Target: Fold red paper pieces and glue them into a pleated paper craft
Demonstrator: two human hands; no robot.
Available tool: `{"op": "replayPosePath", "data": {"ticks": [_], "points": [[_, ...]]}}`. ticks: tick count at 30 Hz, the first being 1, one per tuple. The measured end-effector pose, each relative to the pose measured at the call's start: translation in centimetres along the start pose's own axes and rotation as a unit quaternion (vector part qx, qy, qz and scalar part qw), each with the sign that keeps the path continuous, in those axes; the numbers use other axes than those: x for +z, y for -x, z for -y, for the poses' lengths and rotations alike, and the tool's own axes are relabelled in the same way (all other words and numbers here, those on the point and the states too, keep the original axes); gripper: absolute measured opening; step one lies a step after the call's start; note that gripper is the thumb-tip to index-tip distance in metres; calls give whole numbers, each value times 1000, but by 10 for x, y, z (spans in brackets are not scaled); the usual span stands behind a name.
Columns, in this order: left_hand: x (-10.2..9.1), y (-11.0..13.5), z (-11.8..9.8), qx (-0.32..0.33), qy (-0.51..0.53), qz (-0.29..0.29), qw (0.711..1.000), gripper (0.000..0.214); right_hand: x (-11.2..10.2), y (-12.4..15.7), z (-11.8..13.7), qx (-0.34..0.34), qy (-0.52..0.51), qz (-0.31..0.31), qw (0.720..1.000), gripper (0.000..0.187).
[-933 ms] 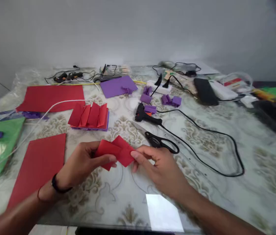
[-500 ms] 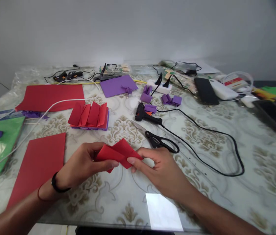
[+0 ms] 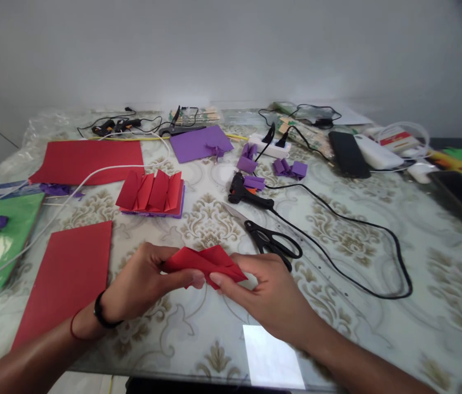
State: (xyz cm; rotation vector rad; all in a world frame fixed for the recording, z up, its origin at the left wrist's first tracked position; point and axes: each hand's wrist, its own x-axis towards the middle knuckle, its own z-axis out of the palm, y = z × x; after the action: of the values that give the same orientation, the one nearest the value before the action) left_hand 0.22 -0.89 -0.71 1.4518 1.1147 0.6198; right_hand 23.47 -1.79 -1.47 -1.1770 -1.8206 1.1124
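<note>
Between my hands is a folded piece of red paper (image 3: 208, 261), held above the patterned tabletop. My left hand (image 3: 155, 279) pinches its left side, thumb in front and fingers behind. On the right side, my right hand (image 3: 261, 290) grips it with the thumb on the near face. The two thumb tips lie close together near the middle; the fingers behind the paper are mostly hidden. Beyond my right hand lie black-handled scissors (image 3: 274, 241) and a black glue gun (image 3: 251, 196). Further left is a stack of folded red and purple paper pieces (image 3: 151, 194).
Red sheets (image 3: 70, 268) lie at the left, near a green packet (image 3: 5, 235). A purple sheet (image 3: 198, 143), folded purple pieces (image 3: 290, 168) and a white power strip (image 3: 269, 146) sit at the back. A black cord (image 3: 378, 224) loops on the right, with phones (image 3: 349, 155) beyond it.
My thumbs have come closer together on the red paper. Its raised top corner has dropped, and the paper now looks flatter and is tilted differently. The camera view has shifted slightly.
</note>
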Motion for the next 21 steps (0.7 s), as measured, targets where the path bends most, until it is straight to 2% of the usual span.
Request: {"op": "replayPosePath", "data": {"ticks": [3,5,8,10,12,14,15,17,19,21], "points": [[-1,0,-1,-15,-27,-14,999,31,0,-1,1,-17,-2,5,1000,24],[-2,1,-2,-2,-65,-25,998,33,0,-3,1,-37,1,6,999,19],[-5,1,-4,29,-107,-35,993,30,0,-4,0,-106,45,-32,993,21],[-8,0,-6,61,-101,-39,992,21,-3,-4,-3,-189,99,-73,974,19],[-13,-2,-6,95,-65,-73,991,18,-9,-4,-5,-269,154,-114,944,13],[-16,-3,-6,90,5,-113,990,27,-17,-3,-6,-324,210,-149,910,15],[-17,-3,-5,70,53,-114,990,31,-21,-2,-6,-344,238,-162,894,17],[-17,-3,-4,13,144,-57,988,45,-27,1,-4,-369,285,-174,867,22],[-14,-1,-3,-29,183,22,982,59,-30,6,-3,-376,311,-165,857,24],[-9,0,-3,-39,164,58,984,51,-30,9,-2,-370,325,-138,859,25]]}}
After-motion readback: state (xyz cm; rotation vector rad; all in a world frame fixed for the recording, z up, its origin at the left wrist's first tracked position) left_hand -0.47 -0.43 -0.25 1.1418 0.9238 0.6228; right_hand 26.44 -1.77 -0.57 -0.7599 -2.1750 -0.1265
